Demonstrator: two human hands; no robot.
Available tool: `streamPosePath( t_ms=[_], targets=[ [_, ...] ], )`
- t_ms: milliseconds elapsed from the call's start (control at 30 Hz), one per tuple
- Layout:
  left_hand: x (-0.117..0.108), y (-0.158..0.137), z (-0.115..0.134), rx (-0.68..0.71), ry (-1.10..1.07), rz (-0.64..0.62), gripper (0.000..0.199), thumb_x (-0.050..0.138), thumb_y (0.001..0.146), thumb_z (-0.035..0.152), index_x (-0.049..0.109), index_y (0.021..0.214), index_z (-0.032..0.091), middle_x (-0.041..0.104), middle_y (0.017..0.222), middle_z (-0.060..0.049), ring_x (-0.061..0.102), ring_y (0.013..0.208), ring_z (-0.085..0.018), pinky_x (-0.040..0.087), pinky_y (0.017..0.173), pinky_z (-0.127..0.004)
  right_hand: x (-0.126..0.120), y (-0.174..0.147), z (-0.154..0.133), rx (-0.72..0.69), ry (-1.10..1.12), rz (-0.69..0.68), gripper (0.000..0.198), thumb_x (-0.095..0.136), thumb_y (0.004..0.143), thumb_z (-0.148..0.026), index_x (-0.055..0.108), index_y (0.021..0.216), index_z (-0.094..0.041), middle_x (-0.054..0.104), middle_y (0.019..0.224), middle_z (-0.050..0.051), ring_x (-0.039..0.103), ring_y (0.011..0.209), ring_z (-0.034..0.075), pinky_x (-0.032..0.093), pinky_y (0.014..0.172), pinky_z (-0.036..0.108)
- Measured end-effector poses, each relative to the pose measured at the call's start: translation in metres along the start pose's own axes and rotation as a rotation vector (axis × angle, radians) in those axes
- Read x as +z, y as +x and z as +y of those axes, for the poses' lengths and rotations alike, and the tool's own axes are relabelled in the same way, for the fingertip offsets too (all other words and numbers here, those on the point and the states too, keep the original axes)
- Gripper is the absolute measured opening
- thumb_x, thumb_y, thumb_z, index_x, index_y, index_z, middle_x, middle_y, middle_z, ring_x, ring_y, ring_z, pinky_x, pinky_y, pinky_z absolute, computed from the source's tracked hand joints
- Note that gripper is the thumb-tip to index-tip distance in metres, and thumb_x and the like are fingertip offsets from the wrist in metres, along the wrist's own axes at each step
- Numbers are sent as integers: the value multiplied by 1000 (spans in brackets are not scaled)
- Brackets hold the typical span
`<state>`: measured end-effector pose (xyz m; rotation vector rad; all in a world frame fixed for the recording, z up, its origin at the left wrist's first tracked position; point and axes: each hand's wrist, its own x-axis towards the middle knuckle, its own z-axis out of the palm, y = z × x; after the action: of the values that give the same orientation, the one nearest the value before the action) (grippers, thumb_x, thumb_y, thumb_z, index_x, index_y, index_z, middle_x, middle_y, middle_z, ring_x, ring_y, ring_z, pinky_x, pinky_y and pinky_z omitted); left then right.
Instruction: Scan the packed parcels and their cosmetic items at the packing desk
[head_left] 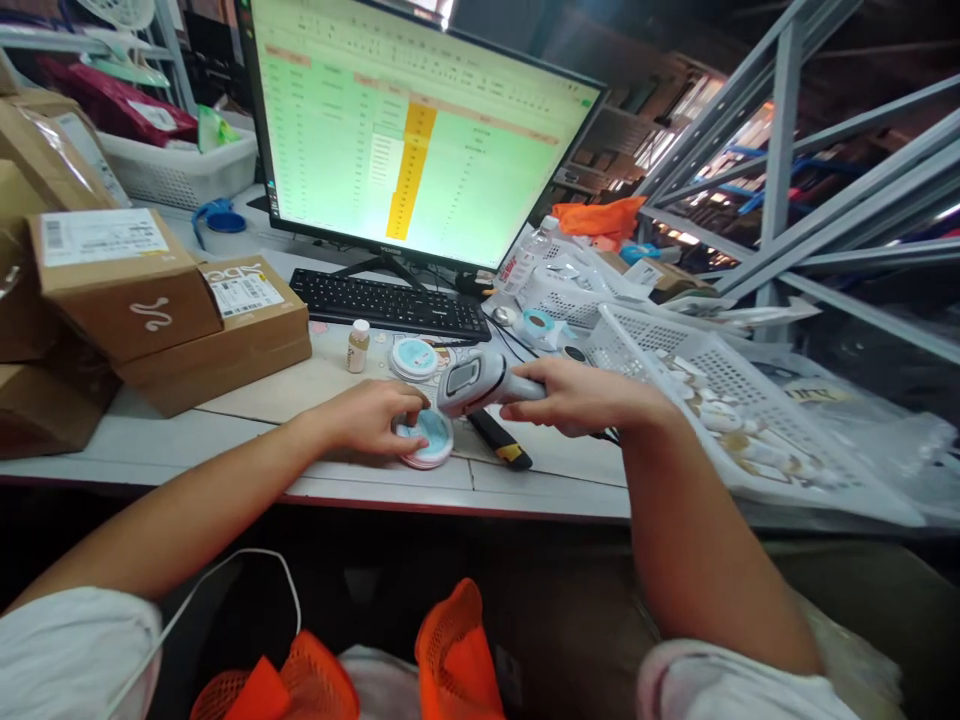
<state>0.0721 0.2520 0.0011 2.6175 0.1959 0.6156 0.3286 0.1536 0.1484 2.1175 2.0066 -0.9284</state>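
My right hand (574,395) is closed round the handle of a grey-and-white barcode scanner (476,378), whose head points left. Near the table's front edge my left hand (375,418) has its fingers bent and its thumb on a flat round container (435,438) with a light blue top and pinkish rim. The scanner head is just above and right of this container. Behind it lies a similar round container (414,357), and a small bottle with a white cap (358,346) stands to its left. A black-and-yellow box cutter (501,442) lies under the scanner.
A keyboard (390,300) sits before a large monitor (420,130) showing a spreadsheet. Cardboard boxes (127,290) are stacked at the left. At the right, a white perforated basket (652,345) holds many small items. Clear plastic bags and metal shelving stand beyond it.
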Motion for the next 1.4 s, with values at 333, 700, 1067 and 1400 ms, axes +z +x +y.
streamPosePath(
  t_ms=[333,700,1067,1400],
  targets=[
    [2,5,-4,-71,161,502,16,56,98,26,63,111,18,69,119,-12,63,115,-27,51,101,-43,-7,84,36,24,-159,537,34,63,91,-50,65,87,-16,69,81,9,62,70,19,41,58,27],
    [-16,5,-42,-750,211,599,50,50,100,41,44,145,22,71,112,-15,68,105,-37,52,91,-52,23,75,42,-312,111,607,33,62,85,-50,68,82,-18,67,76,3,59,72,19,40,64,29],
    [-30,8,-44,-654,-826,862,45,73,78,49,42,98,23,74,105,-8,72,83,-23,57,70,-33,50,64,25,-592,131,448,24,65,83,-37,74,93,-17,68,74,1,57,67,15,41,64,26],
    [-35,10,-28,-399,-1127,894,21,63,60,17,47,75,19,55,59,3,53,57,-12,47,63,-24,55,64,25,-598,158,371,26,66,85,-41,74,94,-18,71,81,2,60,73,17,45,69,27]
  ],
)
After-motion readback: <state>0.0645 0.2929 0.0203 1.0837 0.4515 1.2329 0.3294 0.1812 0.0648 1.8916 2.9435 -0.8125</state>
